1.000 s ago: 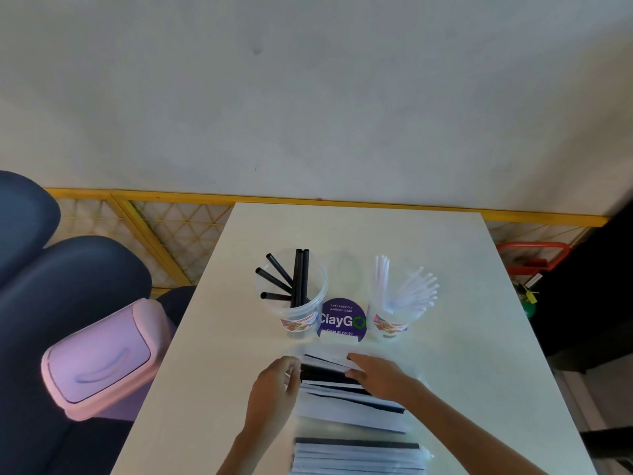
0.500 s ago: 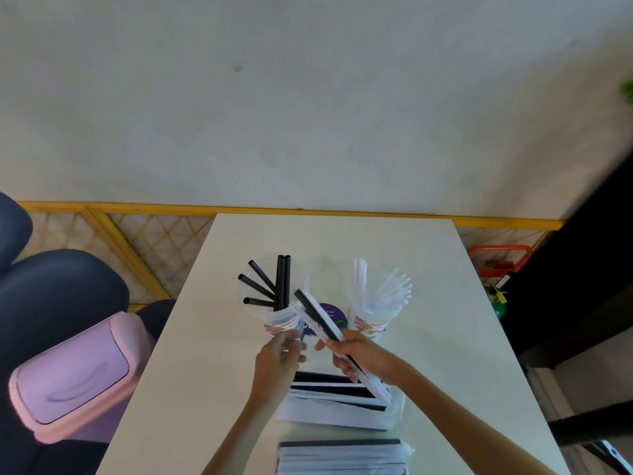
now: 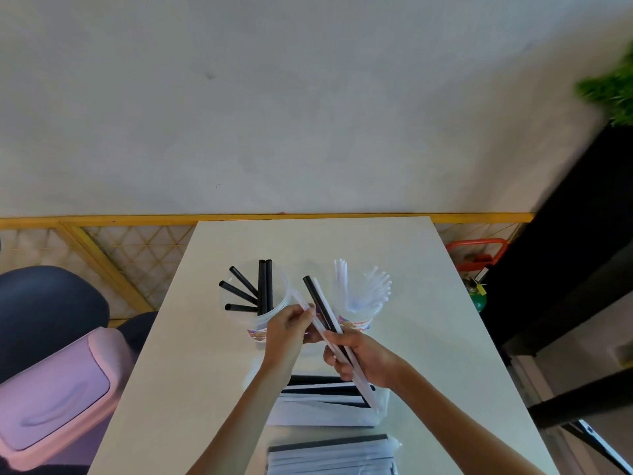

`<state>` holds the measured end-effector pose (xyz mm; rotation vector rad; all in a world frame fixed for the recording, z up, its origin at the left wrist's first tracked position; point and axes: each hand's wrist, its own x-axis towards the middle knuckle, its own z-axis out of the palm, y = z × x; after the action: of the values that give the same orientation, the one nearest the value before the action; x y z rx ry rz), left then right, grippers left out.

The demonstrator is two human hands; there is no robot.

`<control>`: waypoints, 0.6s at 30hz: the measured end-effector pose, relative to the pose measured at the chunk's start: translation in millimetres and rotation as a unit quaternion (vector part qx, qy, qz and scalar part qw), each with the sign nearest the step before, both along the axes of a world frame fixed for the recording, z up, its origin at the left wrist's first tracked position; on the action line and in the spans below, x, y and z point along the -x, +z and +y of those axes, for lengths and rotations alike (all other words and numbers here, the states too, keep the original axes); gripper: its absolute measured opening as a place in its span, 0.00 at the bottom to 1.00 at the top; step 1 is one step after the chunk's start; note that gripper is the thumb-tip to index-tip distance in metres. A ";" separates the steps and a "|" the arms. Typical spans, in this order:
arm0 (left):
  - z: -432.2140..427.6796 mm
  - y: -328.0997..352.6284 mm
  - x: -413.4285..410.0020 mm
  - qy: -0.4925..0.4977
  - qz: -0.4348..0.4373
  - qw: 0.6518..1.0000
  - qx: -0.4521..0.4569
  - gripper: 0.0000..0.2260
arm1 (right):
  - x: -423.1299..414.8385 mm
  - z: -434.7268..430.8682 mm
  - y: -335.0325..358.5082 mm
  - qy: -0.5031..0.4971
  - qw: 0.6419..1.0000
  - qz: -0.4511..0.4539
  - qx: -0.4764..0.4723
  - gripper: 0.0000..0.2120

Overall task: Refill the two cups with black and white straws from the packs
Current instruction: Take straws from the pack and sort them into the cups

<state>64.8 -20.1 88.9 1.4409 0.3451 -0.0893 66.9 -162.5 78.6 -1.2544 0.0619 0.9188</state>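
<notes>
Straw packs lie nearest me on the white table (image 3: pixel 445 337): the near pack (image 3: pixel 329 454) at the table's edge, the second pack (image 3: pixel 318 404) just beyond, dark straws showing through white paper. Over that second pack my right hand (image 3: pixel 363 361) curls round a wrapped black straw (image 3: pixel 320 303), tilted up and away to the left. My left hand (image 3: pixel 287 334) pinches the loose paper strip (image 3: pixel 301 301) beside it. Farther off stand both cups, the left cup (image 3: pixel 257 334) with black straws (image 3: pixel 265 286) and the right cup (image 3: pixel 354 324) with white straws (image 3: pixel 373 289).
</notes>
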 end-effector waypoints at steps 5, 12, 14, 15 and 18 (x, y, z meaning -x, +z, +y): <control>5.3 14.6 -27.2 0.002 0.000 0.999 -0.051 0.05 | 5.4 -10.9 4.6 -0.022 1.000 -0.008 -0.013 0.12; 16.8 75.0 -83.7 0.097 -0.235 0.955 -0.155 0.07 | 7.1 -41.2 4.3 -0.104 0.994 -0.015 0.007 0.15; 12.7 85.4 -92.1 0.109 -0.319 0.915 -0.222 0.18 | 8.8 -47.0 3.1 -0.115 0.993 -0.009 0.010 0.15; 9.2 87.3 -94.1 0.108 -0.354 0.895 -0.248 0.22 | 9.6 -49.0 2.6 -0.122 0.992 -0.003 0.008 0.15; -9.9 74.1 -94.4 0.054 -0.398 0.863 -0.308 0.25 | 11.2 -53.9 2.9 -0.144 0.990 0.011 0.002 0.13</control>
<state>159.3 -30.0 163.0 1.9369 -0.2645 0.7608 55.7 -216.4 81.6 -1.2012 0.2555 0.6822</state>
